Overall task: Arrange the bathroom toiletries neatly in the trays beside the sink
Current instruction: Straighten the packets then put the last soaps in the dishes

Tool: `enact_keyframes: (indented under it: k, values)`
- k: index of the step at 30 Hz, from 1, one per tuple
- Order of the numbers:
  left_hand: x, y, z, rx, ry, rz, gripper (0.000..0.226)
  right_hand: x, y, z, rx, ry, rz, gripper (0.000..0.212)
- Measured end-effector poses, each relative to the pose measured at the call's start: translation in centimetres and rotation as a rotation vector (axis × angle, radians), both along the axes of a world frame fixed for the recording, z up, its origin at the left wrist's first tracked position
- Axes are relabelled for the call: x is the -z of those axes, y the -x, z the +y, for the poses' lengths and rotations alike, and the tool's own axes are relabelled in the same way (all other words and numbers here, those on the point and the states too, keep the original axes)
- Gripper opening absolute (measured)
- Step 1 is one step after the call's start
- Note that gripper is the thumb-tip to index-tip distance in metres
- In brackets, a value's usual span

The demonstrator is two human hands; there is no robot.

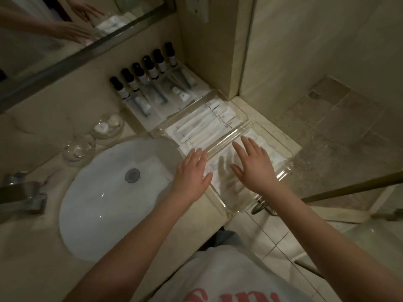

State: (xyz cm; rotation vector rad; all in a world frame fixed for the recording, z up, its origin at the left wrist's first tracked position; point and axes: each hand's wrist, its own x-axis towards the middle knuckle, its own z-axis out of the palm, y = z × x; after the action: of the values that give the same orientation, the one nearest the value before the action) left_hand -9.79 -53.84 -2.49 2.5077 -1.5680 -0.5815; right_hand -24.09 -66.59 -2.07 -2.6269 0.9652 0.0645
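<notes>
Two clear trays lie on the counter right of the sink. The far tray (243, 116) holds several white sachets (200, 129) laid side by side. The near tray (285, 168) holds more white packets (256, 138). My right hand (253, 163) hovers flat over the near tray with fingers spread and nothing in it. My left hand (192, 173) rests open at that tray's left rim, beside the sink. Behind the trays stand several small dark-capped bottles (144, 73) in a row, with wrapped toothbrush kits (161, 99) lying in front of them.
The white sink basin (104, 197) lies to the left, with a metal tap (24, 197) at its left side. Glass dishes with cotton items (108, 126) sit behind the sink. A mirror (54, 29) runs along the back. The counter edge drops to a tiled floor (340, 131) on the right.
</notes>
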Motion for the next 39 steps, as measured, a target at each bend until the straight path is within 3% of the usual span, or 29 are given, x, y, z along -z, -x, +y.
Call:
enact_keyframes:
  k: [7, 18, 26, 32, 36, 39]
  values:
    - [-2.9, -5.4, 9.1, -0.304, 0.085, -0.083, 0.057, -2.0, -7.0, 7.2, -0.263, 0.009, -0.171, 0.053]
    - [-1.8, -10.6, 30.3, -0.809, 0.015, -0.071, 0.053, -3.6, -19.4, 22.5, -0.776, -0.068, -0.041, 0.052]
    - [-1.1, -15.0, 43.9, -1.157, -0.056, 0.024, 0.054, -3.4, -28.9, 34.1, -1.077, -0.103, 0.187, 0.04]
    - [-1.3, -20.1, 52.0, -1.318, -0.066, 0.054, 0.055, -2.0, -35.1, 41.8, -1.201, -0.064, 0.293, 0.04]
    - [-1.4, -23.7, 55.6, -1.378, -0.03, 0.073, 0.038, -1.3, -39.1, 46.5, -1.26, -0.013, 0.315, 0.043]
    - [-1.1, -25.6, 56.7, -1.38, -0.017, 0.109, 0.047, -0.5, -41.8, 50.1, -1.276, -0.037, 0.314, 0.045]
